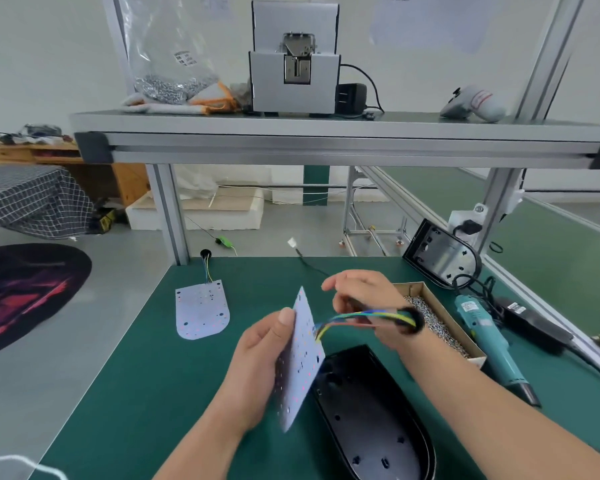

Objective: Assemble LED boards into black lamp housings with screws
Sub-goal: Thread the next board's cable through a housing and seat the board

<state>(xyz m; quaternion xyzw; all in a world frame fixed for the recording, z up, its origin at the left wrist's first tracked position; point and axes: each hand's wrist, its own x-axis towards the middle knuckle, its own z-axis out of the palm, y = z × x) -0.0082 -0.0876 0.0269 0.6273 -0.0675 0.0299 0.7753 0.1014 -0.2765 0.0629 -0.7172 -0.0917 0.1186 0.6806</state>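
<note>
Housing: black lamp housing (pixel 371 420) flat on green mat (pixel 146 358), open side up, long axis near-far, rounded end twd viewer.
L hand: left hand (pixel 257 362) grips LED board (pixel 300 358), thumb on face, fingers behind; board on edge just above housing, long axis up & away.
R hand: right hand (pixel 364 303) blurred, fingers loosely curled; coloured wires (pixel 368 318) from board cross it, can't tell if gripped.
Beyond: spare board (pixel 201 310) flat at left; screw box (pixel 437 320) & electric driver (pixel 489 337) at right.

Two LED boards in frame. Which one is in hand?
The near board, gripped tilted on edge by the left hand next to the black housing, wires trailing right. The other board lies flat on the green mat, far left, untouched.
</note>
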